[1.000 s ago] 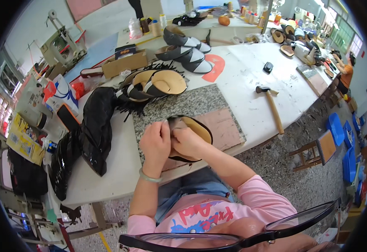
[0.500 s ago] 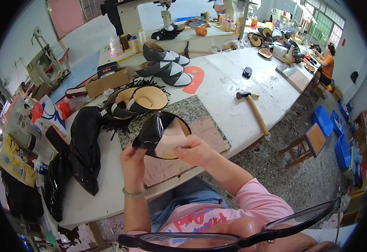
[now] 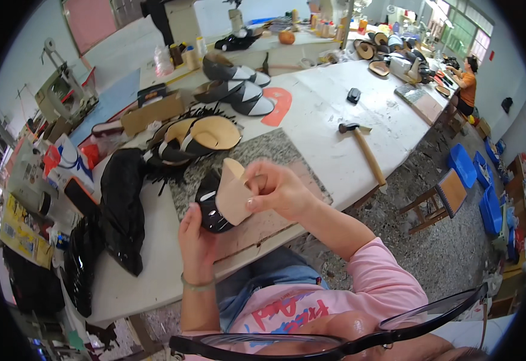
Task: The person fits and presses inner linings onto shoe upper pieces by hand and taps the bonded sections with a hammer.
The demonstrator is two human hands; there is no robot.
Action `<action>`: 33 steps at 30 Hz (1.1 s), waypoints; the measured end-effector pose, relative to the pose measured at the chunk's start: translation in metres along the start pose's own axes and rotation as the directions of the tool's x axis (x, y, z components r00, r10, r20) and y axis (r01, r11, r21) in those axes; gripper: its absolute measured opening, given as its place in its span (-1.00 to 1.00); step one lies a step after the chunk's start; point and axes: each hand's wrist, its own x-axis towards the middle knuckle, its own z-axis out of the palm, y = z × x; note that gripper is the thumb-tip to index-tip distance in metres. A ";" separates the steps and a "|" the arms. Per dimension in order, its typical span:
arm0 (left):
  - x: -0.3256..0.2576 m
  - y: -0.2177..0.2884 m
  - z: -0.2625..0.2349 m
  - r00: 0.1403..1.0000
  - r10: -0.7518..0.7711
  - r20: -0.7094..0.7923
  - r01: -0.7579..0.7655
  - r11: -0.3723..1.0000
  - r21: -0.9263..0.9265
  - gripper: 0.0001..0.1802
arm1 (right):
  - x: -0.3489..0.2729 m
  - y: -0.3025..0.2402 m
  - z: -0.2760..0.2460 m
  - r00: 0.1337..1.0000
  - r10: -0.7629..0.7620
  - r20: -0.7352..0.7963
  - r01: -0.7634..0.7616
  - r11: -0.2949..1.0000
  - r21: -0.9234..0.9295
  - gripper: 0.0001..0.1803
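Observation:
Between my hands is a black glossy shoe upper (image 3: 234, 195), its pale beige inner side facing up. My left hand (image 3: 198, 240) grips its black edge from the lower left. On the far side, my right hand (image 3: 278, 191) pinches the beige edge with bent fingers. The piece is held above a board (image 3: 275, 144) with a speckled stone-like surface and a pinkish part. A stack of black-and-white shoe uppers with tan insides (image 3: 215, 133) lies just beyond my left hand.
A hammer (image 3: 366, 156) with a wooden handle lies at right, near a small black block (image 3: 353, 95). Folded black material (image 3: 121, 210) covers the left side. More grey-and-white uppers (image 3: 254, 99) sit behind, beside a red curved template (image 3: 278, 105). A co-worker (image 3: 467, 87) sits far right.
The upper has been turned and bent, so more beige and less black shows. My right hand has risen and changed its pinch along the edge; my left hand has shifted slightly down.

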 end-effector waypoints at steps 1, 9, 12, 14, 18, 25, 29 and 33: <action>0.002 -0.005 -0.001 0.999 0.013 -0.040 -0.013 1.000 -0.013 -0.65 | 0.001 0.006 0.000 0.998 -0.063 0.006 0.062 0.992 0.109 -0.69; 0.021 0.008 0.031 0.988 -0.152 -0.007 0.146 0.956 -0.253 -0.62 | 0.021 0.013 -0.022 0.990 -0.035 -0.134 0.055 0.987 0.148 -0.57; 0.025 0.003 0.021 0.990 -0.140 0.003 0.133 0.936 -0.325 -0.56 | 0.021 0.020 -0.020 0.989 -0.065 -0.133 0.058 0.997 -0.057 -0.32; 0.028 -0.004 0.005 0.991 -0.136 0.008 0.130 0.925 -0.358 -0.57 | 0.014 0.015 -0.020 0.987 0.118 -0.112 -0.153 0.909 -0.388 -0.44; 0.026 -0.016 -0.040 0.955 -0.185 0.232 0.269 0.871 -0.412 -0.58 | 0.022 -0.016 -0.009 0.994 -0.061 0.094 0.112 0.497 -0.860 -0.73; 0.028 0.034 -0.003 0.836 0.501 0.224 -0.416 0.312 0.854 -0.67 | 0.027 -0.031 -0.006 0.939 0.109 0.325 0.244 0.456 -0.856 -0.63; 0.050 0.050 0.008 0.752 -0.141 0.644 -0.415 0.657 0.629 -0.63 | 0.028 -0.045 0.000 0.896 0.246 0.369 0.231 0.450 -0.863 -0.66; 0.055 0.065 0.029 0.657 -0.449 0.605 -0.293 0.588 0.754 -0.61 | 0.025 -0.036 -0.014 0.841 -0.011 0.540 0.529 0.220 -0.820 -0.75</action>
